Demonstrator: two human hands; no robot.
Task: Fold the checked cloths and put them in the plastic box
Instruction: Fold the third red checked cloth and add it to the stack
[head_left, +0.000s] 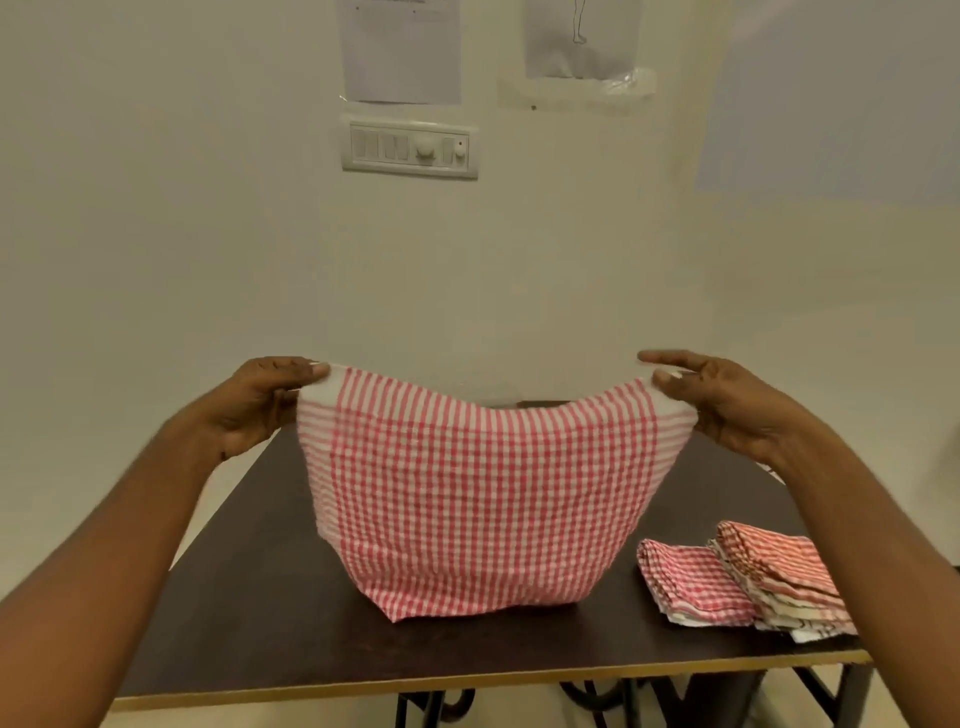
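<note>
By the left hand (254, 405) and right hand (727, 410), pinched shut, a red-and-white checked cloth (478, 493) is held by its top corners over the dark surface (249, 613); folded checked cloths (743, 582) are stacked nearby, and no plastic box is seen

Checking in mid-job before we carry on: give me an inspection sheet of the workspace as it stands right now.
Surface: dark table with a light front edge.
Job's things: red checked cloth held up by its top corners, bottom edge reaching the table; folded cloth beside a stack of folded cloths at the right. Plastic box: not in view.
Clutter: nothing seen.
Grippers: left hand and right hand each pinch a top corner.
Cables: nothing seen.
Surroundings: pale wall, switch panel, taped papers.
</note>
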